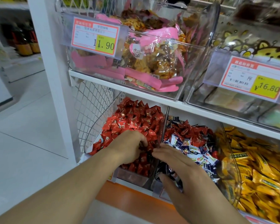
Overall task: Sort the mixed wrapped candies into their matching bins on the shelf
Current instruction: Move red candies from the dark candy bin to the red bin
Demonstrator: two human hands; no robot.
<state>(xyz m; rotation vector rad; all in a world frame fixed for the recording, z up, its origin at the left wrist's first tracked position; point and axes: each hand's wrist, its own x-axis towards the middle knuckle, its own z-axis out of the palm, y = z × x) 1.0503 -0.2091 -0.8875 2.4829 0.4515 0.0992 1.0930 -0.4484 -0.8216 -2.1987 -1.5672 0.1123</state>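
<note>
In the lower middle of the frame, the left hand (131, 147) is buried in the red candies (132, 120) of the left bin (94, 126), fingers curled into the heap; whether its grip holds any candy cannot be told. The right hand (183, 173) lies flat, its grip wide, over the middle bin (166, 117), where red and blue-white candies (199, 152) are mixed. Three bins sit on the lower shelf; the third holds yellow candies (257, 172). Two clear bins with price tags (95, 37) sit above.
</note>
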